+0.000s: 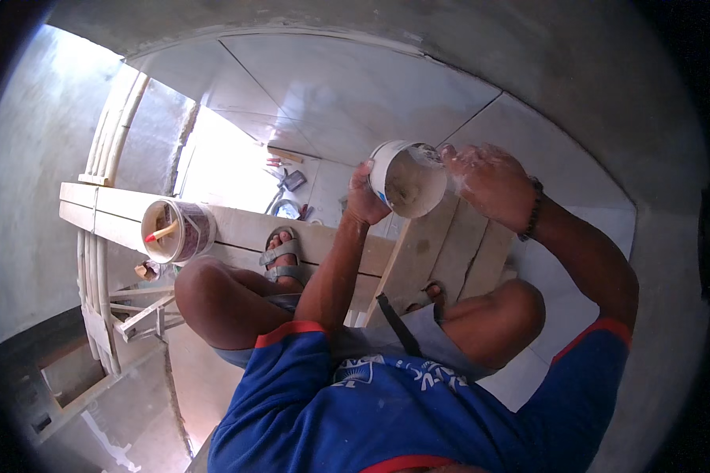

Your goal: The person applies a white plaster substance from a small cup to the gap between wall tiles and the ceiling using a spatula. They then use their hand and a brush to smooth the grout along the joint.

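My left hand (pixel 364 194) grips a white cylindrical tub (pixel 384 162) by its side, tipping its opening toward me; grey paste (pixel 406 187) coats the inside. My right hand (pixel 489 180), dusted with pale residue, is closed at the tub's right rim, fingers around something I cannot make out. Both hands are raised above light wooden planks (pixel 450 244), between my bent knees.
A bucket (pixel 197 232) holding a red-tipped handled tool sits on the left plank. Bundled poles (pixel 96 299) support the planks beside a grey wall (pixel 31 221). Scattered tools (pixel 294 180) lie on tiles (pixel 323 169) below. Tiled and plastered surfaces (pixel 552 134) curve around the right.
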### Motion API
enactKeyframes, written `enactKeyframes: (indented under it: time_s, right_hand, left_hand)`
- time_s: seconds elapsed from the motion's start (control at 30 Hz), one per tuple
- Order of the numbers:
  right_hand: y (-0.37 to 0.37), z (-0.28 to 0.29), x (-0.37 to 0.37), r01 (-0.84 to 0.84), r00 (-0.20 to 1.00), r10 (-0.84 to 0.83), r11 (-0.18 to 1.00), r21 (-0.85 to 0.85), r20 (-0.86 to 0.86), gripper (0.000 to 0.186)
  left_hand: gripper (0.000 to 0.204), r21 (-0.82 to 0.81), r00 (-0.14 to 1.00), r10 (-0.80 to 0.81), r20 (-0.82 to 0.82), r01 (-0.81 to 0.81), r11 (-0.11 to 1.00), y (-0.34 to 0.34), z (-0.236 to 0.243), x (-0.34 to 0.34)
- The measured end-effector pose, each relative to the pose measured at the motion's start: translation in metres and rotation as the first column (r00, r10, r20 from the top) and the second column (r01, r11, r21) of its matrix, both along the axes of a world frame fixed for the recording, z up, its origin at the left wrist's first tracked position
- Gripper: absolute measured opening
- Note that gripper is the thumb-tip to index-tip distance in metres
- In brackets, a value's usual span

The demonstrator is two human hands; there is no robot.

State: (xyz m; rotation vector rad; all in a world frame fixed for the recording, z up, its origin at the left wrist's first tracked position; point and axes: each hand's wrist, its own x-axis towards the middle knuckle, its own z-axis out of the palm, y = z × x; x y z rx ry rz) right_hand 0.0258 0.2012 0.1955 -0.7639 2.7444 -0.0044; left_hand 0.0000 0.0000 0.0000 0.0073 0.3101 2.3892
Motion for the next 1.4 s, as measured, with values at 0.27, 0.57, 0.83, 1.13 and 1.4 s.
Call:
enactKeyframes:
  time_s: [0.27,0.57,0.83,1.13,1.4]
  right_hand:
    - [0.008,-0.037,0.02,0.004,1.0,-0.005,0.998,-0.063,-0.028,0.032]
    - [0.024,-0.066,0.026,-0.053,0.996,0.032,0.96,-0.274,-0.078,0.025]
    - [0.038,-0.097,0.016,-0.339,0.937,0.247,0.815,-0.47,-0.247,0.023]
    - [0.034,-0.069,0.017,0.679,0.634,-0.104,0.548,-0.488,0.766,0.023]
    - [0.032,-0.038,0.014,0.836,0.464,-0.2,0.421,-0.352,0.863,0.023]
  left_hand:
    - [0.076,-0.098,0.988,0.06,-0.145,-0.075,0.992,0.009,0.026,-0.012]
    - [0.069,-0.186,1.0,0.011,-0.025,-0.016,0.982,0.015,0.012,-0.016]
    - [0.058,-0.176,0.96,-0.18,0.216,0.22,0.96,0.016,0.002,-0.018]
    - [0.061,-0.349,0.91,-0.338,0.238,0.405,0.845,0.015,0.014,-0.029]
    - [0.063,-0.234,0.942,-0.273,0.196,0.315,0.92,0.004,0.01,-0.036]
